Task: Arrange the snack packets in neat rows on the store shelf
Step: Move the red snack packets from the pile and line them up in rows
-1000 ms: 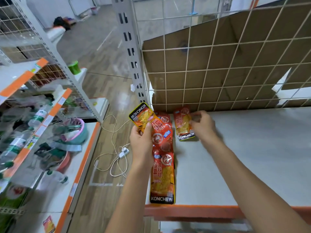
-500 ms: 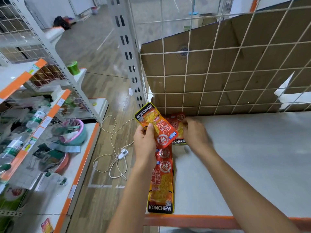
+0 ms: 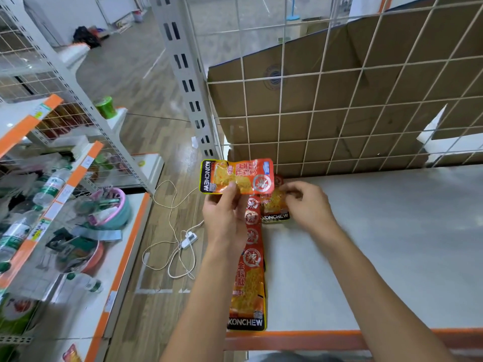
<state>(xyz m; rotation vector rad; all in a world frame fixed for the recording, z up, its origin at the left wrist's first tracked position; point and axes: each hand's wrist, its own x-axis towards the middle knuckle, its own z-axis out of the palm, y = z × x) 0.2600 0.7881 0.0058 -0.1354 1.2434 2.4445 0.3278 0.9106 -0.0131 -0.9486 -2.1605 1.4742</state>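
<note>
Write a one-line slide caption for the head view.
Left hand holds a snack packet sideways above the shelf while the right hand pinches a second packet beside the row of packets.

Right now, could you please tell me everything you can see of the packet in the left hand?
The packet is a glossy, crinkled pouch, orange-yellow and red, with a black band reading KONCHEW at its left end and a round seal on the red right end. It is held sideways in the air; the left hand pinches its lower edge, thumb on front.
</note>
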